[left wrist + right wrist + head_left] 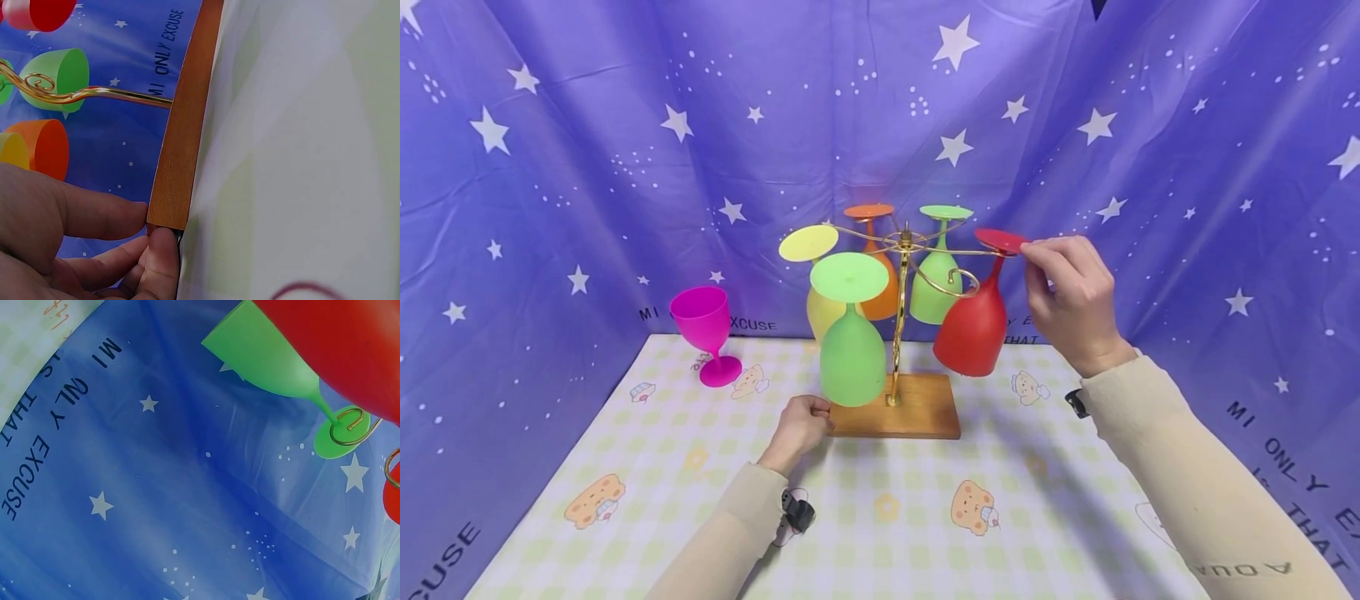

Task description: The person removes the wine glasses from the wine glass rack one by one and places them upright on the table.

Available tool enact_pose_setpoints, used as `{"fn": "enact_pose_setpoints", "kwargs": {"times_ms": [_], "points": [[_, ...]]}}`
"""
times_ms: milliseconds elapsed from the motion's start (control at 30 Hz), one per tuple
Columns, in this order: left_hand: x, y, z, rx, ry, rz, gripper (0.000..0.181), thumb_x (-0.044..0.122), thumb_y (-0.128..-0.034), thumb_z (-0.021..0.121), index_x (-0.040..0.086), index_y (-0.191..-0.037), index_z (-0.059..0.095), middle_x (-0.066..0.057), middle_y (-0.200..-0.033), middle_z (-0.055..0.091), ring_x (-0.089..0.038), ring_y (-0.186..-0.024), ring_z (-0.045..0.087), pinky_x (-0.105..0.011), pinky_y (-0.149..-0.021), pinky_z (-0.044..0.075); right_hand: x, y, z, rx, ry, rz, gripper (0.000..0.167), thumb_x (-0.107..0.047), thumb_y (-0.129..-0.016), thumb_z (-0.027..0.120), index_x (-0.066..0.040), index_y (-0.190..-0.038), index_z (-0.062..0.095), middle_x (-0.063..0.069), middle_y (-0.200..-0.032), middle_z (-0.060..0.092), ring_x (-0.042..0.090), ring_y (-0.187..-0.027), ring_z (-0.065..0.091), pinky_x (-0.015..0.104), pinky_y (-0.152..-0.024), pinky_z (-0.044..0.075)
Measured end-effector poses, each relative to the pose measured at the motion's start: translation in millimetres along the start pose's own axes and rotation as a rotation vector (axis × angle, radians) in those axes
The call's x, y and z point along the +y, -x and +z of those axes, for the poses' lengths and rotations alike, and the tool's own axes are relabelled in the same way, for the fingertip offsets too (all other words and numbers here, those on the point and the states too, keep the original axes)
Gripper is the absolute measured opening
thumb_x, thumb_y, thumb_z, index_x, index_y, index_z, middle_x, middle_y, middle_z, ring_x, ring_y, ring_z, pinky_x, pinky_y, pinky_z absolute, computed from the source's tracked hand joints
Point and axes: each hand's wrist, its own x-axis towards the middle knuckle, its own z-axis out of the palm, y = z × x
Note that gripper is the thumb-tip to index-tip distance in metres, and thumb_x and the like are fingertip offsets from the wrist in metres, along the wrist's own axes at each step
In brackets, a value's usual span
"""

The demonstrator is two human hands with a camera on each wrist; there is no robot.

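Note:
A gold metal stand [898, 325] with curled arms rises from a wooden base [917, 408]. My left hand [800, 429] pinches the left end of that base; the left wrist view shows thumb and fingers [161, 262] at its corner. At the right, my right hand [1075, 292] pinches the rim of the foot of a red goblet [973, 329]. This goblet hangs upside down and tilted at an arm of the stand. In the right wrist view the red goblet [350, 344] fills the upper right corner, and the hand is out of sight.
Upside down on the stand hang a light green goblet [852, 358] in front, a yellow goblet [817, 312], an orange goblet [883, 287] and another green goblet [935, 287]. A magenta goblet [702, 321] stands upright on the checked tablecloth [700, 517] at left. Starry curtains [850, 125] surround the table.

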Motion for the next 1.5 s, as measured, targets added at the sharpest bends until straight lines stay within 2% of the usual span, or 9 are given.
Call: {"fn": "enact_pose_setpoints", "kwargs": {"times_ms": [367, 533, 967, 1267, 1500], "points": [[-2.9, -0.2, 0.2, -0.007, 0.009, 0.005, 0.028, -0.010, -0.0760, 0.062, -0.007, -0.104, 0.063, -0.011, -0.088, 0.063, -0.018, -0.075, 0.059, -0.028, -0.066, 0.052, -9, -8.7, 4, 0.001, -0.044, -0.021, 0.018, 0.017, -0.077, 0.061, 0.005, -0.086, 0.071, 0.020, -0.080, 0.064, 0.037, -0.075, 0.059, 0.028, -0.082, 0.047], [-1.9, 0.1, -0.3, -0.009, 0.019, -0.003, 0.029, -0.011, -0.0756, 0.061, -0.007, -0.105, 0.063, -0.011, -0.088, 0.063, -0.018, -0.075, 0.059, -0.028, -0.066, 0.051, -6, -11.7, 11, -0.018, -0.048, -0.019, 0.016, 0.015, -0.078, 0.063, 0.004, -0.085, 0.072, 0.019, -0.080, 0.065, 0.036, -0.077, 0.061, 0.030, -0.082, 0.048], [1.3, 1.8, -0.6, -0.010, 0.013, 0.001, 0.029, -0.009, -0.0772, 0.062, -0.007, -0.106, 0.063, -0.011, -0.090, 0.064, -0.018, -0.075, 0.060, -0.027, -0.065, 0.051, 0, -23.3, 12, -0.157, 0.009, -0.002, 0.017, 0.005, -0.086, 0.058, 0.001, -0.092, 0.074, 0.014, -0.083, 0.067, 0.030, -0.079, 0.061, 0.043, -0.073, 0.051], [2.6, 1.5, -0.6, -0.005, -0.001, 0.002, 0.030, -0.010, -0.0758, 0.065, -0.006, -0.105, 0.063, -0.010, -0.090, 0.064, -0.017, -0.076, 0.059, -0.027, -0.066, 0.051, 7, -31.8, 15, -0.234, 0.038, -0.004, 0.019, 0.009, -0.084, 0.060, 0.000, -0.093, 0.075, 0.013, -0.079, 0.066, 0.029, -0.075, 0.059, 0.043, -0.069, 0.050], [2.9, 1.4, -0.7, -0.001, -0.002, -0.004, 0.030, -0.009, -0.0757, 0.066, -0.005, -0.105, 0.064, -0.010, -0.090, 0.064, -0.017, -0.076, 0.059, -0.027, -0.066, 0.051, 13, -38.3, 15, -0.323, 0.083, -0.010, 0.021, 0.009, -0.084, 0.057, 0.002, -0.095, 0.074, 0.015, -0.078, 0.065, 0.029, -0.073, 0.057, 0.041, -0.068, 0.049]]}}
